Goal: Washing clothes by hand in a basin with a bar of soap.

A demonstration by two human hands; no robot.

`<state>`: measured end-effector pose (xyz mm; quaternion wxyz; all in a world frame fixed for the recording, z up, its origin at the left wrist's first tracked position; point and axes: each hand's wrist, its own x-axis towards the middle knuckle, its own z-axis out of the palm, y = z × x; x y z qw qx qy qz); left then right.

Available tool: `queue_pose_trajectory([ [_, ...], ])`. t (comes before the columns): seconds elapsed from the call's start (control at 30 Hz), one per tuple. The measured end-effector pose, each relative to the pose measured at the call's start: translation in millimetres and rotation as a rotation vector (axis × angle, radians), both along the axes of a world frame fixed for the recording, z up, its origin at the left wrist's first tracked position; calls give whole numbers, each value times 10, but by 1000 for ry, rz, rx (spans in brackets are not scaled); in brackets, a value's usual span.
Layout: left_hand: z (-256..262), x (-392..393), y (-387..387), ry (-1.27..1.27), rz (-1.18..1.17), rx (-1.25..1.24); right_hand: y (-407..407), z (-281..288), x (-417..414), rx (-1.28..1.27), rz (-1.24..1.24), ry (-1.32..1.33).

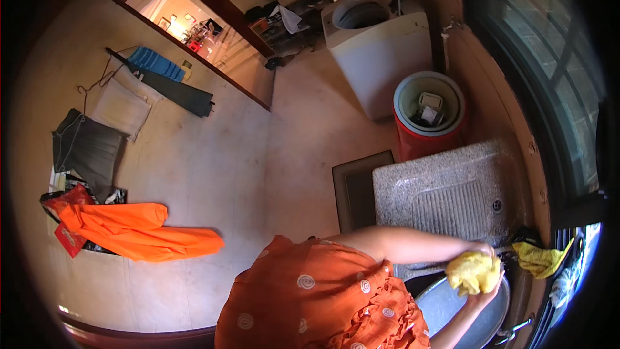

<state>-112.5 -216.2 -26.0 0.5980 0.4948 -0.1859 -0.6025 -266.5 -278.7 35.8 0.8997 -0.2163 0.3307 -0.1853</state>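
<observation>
A bunched yellow cloth (472, 271) is squeezed between my two hands. My left hand (484, 249) grips it from the upper side, the fingers partly hidden behind the cloth. From below, my right hand (488, 293) presses against the same bundle. Under the cloth lies a round metal basin (441, 305), its near side covered by my orange patterned garment (310, 295). Beside the basin is a speckled stone sink (397, 189) with a ridged washboard (445, 208) and a drain (496, 205).
A tap (516, 332) stands beyond the basin. Another yellow cloth (542, 258) hangs by the window (547, 58). Past the sink are a red drum (411, 140) holding small items and a washing machine (382, 63). Clothes, including orange trousers (140, 232), hang on the wall.
</observation>
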Motion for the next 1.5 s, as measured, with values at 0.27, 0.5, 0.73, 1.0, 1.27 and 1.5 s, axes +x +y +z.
queue_pose_trajectory([
  [0.27, 822, 1009, 1035, -1406, -109, 574, 183, -305, 1379, -1961, 249, 655],
  [0.5, 108, 748, 1219, -1446, 332, 163, 952, -461, 1293, -1819, -19, 593],
  [0.73, 772, 1760, 637, -1406, -229, 358, 339, -134, 2220, -1675, 276, 1046],
  [1.0, 178, 1167, 1324, -1529, 218, -210, 1167, -305, 1602, -1708, 128, 783],
  [1.27, 553, 1486, 601, -1563, -578, 377, 596, -147, 1678, -1484, 609, 1183],
  [1.5, 257, 1062, 1716, -1476, -248, -293, 1724, -58, 1224, -1786, 241, 829],
])
